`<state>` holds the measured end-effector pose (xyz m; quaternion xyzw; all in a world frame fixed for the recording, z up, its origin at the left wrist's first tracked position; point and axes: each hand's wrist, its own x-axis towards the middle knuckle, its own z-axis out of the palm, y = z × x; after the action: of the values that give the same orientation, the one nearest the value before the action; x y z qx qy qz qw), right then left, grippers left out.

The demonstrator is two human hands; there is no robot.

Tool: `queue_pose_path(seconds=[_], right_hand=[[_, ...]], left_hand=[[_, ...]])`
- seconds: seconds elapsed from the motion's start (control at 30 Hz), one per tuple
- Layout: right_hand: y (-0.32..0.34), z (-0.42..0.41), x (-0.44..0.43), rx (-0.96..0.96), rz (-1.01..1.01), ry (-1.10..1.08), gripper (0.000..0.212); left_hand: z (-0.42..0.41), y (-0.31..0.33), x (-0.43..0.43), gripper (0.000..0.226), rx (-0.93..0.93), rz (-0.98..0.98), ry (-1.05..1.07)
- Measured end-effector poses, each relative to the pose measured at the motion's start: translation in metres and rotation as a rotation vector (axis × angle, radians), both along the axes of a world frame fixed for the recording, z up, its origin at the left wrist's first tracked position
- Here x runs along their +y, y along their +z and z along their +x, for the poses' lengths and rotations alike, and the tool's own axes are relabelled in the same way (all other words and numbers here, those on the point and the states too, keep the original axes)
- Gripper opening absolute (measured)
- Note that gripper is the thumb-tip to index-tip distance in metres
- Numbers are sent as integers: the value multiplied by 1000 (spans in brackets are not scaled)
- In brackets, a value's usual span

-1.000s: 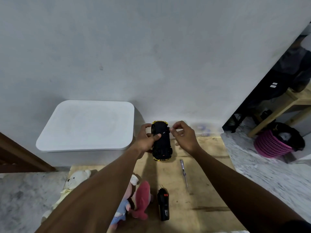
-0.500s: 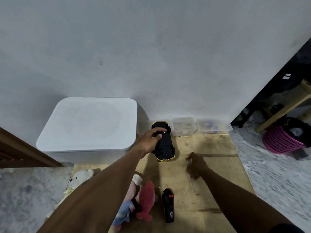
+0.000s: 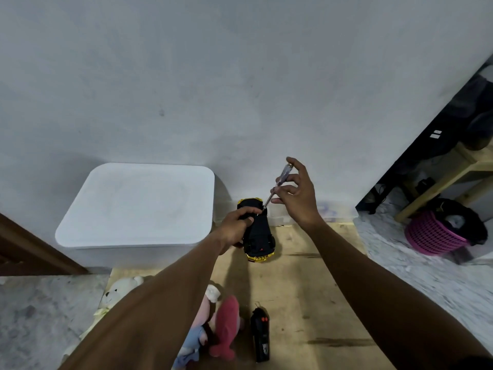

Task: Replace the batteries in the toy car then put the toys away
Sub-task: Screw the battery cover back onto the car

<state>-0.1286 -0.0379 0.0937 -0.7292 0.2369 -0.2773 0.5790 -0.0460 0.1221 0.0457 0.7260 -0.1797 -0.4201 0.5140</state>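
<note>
The toy car (image 3: 260, 236) is held on the wooden board (image 3: 306, 289) by the left grip (image 3: 236, 225). Its fingers are curled over the car's far end, so that part is hidden. The car seems to be lying belly up, but its dark bottom is hard to make out. A screwdriver (image 3: 280, 182) is pinched in the right grip (image 3: 298, 198) and tilted, with its tip right beside the left grip's fingers. Whether the tip touches the car cannot be told. Nearer than the left grip, soft toys (image 3: 224, 327) are half hidden by the arm.
</note>
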Motion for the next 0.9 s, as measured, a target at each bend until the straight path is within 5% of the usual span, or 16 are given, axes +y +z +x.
queue_pose_path(seconds=[0.9], right_hand=[[4,4,29,-26,-125,-12,78]], left_hand=[[0,12,13,35,-17,1,-4]])
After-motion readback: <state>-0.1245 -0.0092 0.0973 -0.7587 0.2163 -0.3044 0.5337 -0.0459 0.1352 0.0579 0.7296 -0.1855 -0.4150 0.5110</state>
